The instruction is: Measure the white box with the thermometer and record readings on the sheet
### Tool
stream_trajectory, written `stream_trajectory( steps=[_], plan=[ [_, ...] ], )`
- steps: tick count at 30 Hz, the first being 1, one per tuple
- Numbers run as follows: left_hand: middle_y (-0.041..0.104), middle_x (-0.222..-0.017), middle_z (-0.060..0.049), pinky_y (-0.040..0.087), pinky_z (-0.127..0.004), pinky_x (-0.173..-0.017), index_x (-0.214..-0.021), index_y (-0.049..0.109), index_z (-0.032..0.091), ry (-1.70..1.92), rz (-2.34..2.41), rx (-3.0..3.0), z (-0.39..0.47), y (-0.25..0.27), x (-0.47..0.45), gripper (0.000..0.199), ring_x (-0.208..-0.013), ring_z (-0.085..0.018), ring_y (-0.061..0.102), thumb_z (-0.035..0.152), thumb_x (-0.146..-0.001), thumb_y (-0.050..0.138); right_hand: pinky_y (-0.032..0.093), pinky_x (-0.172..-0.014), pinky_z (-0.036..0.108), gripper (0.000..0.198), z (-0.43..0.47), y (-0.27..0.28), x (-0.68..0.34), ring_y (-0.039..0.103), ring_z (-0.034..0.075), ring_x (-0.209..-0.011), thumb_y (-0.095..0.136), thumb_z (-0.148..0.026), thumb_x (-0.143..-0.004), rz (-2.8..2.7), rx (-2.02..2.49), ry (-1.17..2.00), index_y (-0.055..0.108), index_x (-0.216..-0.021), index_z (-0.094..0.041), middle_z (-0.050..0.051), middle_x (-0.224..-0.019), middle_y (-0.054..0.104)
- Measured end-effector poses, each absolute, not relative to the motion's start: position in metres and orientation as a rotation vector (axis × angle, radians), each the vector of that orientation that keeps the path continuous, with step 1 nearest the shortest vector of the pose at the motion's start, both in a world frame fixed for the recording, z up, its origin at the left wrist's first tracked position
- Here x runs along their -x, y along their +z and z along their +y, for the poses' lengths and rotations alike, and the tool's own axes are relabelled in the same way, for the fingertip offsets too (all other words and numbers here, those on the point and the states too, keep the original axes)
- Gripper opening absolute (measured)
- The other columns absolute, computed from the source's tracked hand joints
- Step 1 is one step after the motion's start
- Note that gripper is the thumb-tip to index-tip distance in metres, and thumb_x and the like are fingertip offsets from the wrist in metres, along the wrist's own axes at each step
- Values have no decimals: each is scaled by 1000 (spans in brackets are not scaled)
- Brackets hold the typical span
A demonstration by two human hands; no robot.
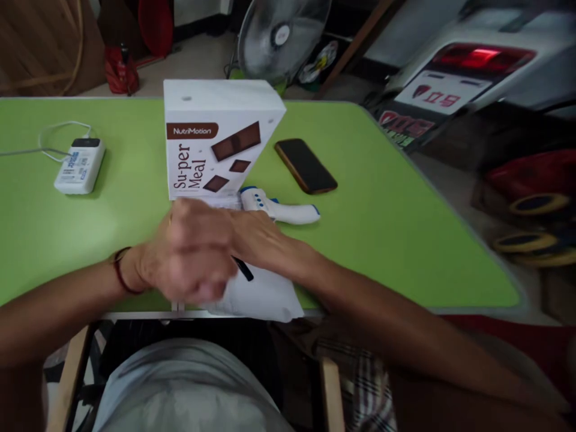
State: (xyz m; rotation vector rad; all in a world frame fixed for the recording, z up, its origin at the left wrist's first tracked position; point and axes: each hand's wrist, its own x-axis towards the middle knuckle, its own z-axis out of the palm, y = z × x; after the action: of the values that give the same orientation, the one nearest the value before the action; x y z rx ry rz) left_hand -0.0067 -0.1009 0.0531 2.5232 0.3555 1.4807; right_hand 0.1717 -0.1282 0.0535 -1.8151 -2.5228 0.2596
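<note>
My left hand, slightly blurred, is curled into a fist above the table's near edge; whatever may be inside it is hidden. Behind it, my right hand shows its back, its fingers covered by the left hand. Under the hands lies a white sheet, one corner past the table edge, with a slim black object on it. Just beyond the right hand rests a white and blue infrared thermometer. Past both hands stands a white box printed "NutriMotion Su-per Meal".
A phone lies right of the box on the green table. At left sits a white charger-like block with white cables. Behind the table stand a fan and a scooter with a red tail light.
</note>
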Motion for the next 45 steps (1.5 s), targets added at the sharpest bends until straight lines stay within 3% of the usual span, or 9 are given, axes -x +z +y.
stream_trajectory(
  steps=[3,6,11,17,20,26,29,34,45],
  plan=[
    [51,-80,-1,49,-30,-61,-81,45,22,1691,229,-2576,-64,39,-1,7,-73,-16,56,25,-83,51,36,-58,30,20,-125,34,-174,58,19,-67,45,-20,-88,-2465,1744,264,55,-103,-13,9,-82,67],
    [50,-83,-3,49,-32,-66,-92,43,22,1572,271,-2652,-43,26,-3,13,-80,-17,55,17,-81,49,40,-59,29,22,-124,26,-188,57,16,-66,45,-17,-84,-2286,1495,356,56,-103,-17,5,-80,66],
    [50,-76,1,43,-21,-52,-93,43,21,1391,320,-2516,-43,16,-1,16,-59,-9,47,10,-83,47,46,-61,31,20,-131,25,-201,56,15,-65,40,-18,-85,-1672,1225,535,54,-98,-24,1,-75,58],
    [54,-72,3,39,-18,-50,-88,46,19,1283,438,-2429,-48,14,-3,14,-51,-6,45,7,-82,47,48,-65,31,33,-133,22,-182,53,13,-70,69,-23,-73,-1345,894,693,51,-100,-30,-3,-79,49],
    [51,-68,4,38,-18,-51,-85,46,19,1277,550,-2346,-48,13,-4,10,-50,-6,43,10,-82,46,45,-58,28,15,-134,13,-173,48,11,-62,62,-38,-83,-1245,827,762,56,-92,-28,-4,-70,45],
    [47,-56,6,32,-19,-48,-83,55,16,996,711,-2429,-46,11,-2,8,-47,-7,40,12,-81,49,45,-55,29,29,-133,-11,-174,52,12,-57,44,-42,-90,-1215,1083,896,64,-96,-21,-1,-66,55],
    [54,-58,4,30,-20,-49,-90,64,16,614,793,-2632,-44,16,-1,11,-49,-8,47,21,-81,61,42,-49,26,17,-128,-14,-175,50,10,-51,50,-32,-82,-1127,1197,928,62,-90,-21,-3,-62,56],
    [65,-67,-3,26,-23,-48,-117,63,24,-81,714,-2926,-45,30,-1,58,-61,-20,61,60,-72,70,38,-47,24,7,-121,-9,-177,46,9,-48,57,-23,-68,-1209,1377,748,60,-74,-20,-4,-56,55],
    [70,-82,-9,35,-26,-51,-125,58,23,-189,723,-3011,-52,27,-2,61,-70,-25,66,65,-80,59,41,-53,26,11,-113,-9,-184,50,11,-56,54,-21,-61,-1305,1441,632,61,-69,-19,-1,-63,61]
  ],
)
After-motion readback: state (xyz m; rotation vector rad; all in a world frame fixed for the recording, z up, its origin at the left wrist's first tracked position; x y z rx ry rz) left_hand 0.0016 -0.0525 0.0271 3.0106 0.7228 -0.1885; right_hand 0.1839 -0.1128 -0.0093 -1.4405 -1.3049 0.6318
